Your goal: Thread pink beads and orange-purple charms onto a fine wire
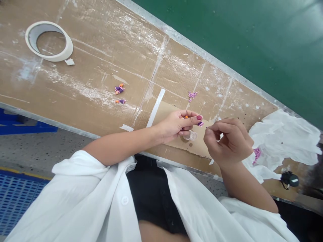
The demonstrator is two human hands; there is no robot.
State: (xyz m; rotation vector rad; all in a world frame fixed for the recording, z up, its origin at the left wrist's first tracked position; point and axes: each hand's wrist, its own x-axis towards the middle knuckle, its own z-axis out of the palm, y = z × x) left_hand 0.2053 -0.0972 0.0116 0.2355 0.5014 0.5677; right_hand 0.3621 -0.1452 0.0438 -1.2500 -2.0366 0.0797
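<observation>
My left hand [178,125] pinches a small purple and orange figure [200,124] between thumb and fingers. Facing it, my right hand [227,139] has its fingertips pressed together on a thin dark tip, too small to identify. A small clear round container [193,135] sits just below my left fingers, on a brown cardboard sheet [164,109]. Beyond the hands lies a little pile of pink-purple beads [192,96]. Several similar figures [119,88] rest on the table to the left.
The brown-covered table [101,60] bears a roll of white tape [68,48] at far left. To the right are crumpled white sheeting [285,134], more pink-purple pieces [256,155] and a black object [290,179]. A green surface [239,40] lies beyond the table edge.
</observation>
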